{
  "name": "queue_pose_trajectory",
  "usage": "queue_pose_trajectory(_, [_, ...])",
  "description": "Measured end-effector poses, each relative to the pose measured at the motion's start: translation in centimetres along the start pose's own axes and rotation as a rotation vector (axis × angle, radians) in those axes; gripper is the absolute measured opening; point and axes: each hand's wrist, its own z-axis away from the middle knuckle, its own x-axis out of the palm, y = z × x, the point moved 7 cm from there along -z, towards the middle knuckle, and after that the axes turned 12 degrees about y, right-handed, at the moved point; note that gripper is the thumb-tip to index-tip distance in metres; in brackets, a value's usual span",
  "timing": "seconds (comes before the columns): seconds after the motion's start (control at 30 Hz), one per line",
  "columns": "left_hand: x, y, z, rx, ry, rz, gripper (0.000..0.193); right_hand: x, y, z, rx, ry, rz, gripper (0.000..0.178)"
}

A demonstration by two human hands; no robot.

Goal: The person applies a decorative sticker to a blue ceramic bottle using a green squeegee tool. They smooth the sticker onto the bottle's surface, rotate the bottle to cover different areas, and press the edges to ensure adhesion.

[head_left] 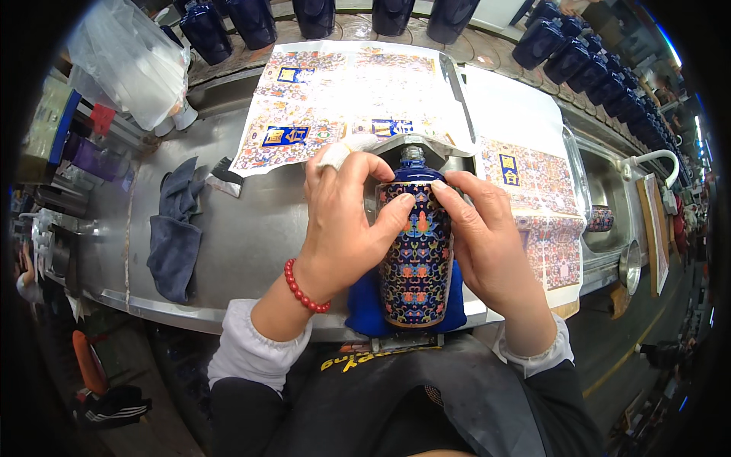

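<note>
A dark blue glazed bottle [415, 266], covered in a colourful floral pattern, lies with its neck pointing away from me on a blue cloth pad [364, 306] at the bench's front edge. My left hand [335, 221] has its thumb and forefinger pressed on the bottle's left shoulder. Something white, like a folded cloth [335, 155], shows at its other fingers. On the other side my right hand [491, 240] presses its thumb and fingertips along the right shoulder, at the pattern's upper edge. Both hands hold the bottle between them. Its underside is hidden.
Printed floral decal sheets [304, 99] lie behind the bottle, with more sheets [537, 179] at the right. A dark grey cloth [175, 247] rests on the metal bench at left. Plain blue bottles [316, 17] line the back. A sink [609, 232] stands at right.
</note>
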Motion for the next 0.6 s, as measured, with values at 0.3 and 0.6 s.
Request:
queue_pose_trajectory(0.3, [0.7,-1.5,-1.1,-0.132,-0.142,0.078,0.025,-0.1,0.0,0.0,-0.059,0.014,0.021,0.065])
queue_pose_trajectory(0.6, [1.2,-1.8,-1.2,-0.251,-0.243,0.022,0.032,0.0,0.2,0.1,-0.018,0.016,-0.028,0.059])
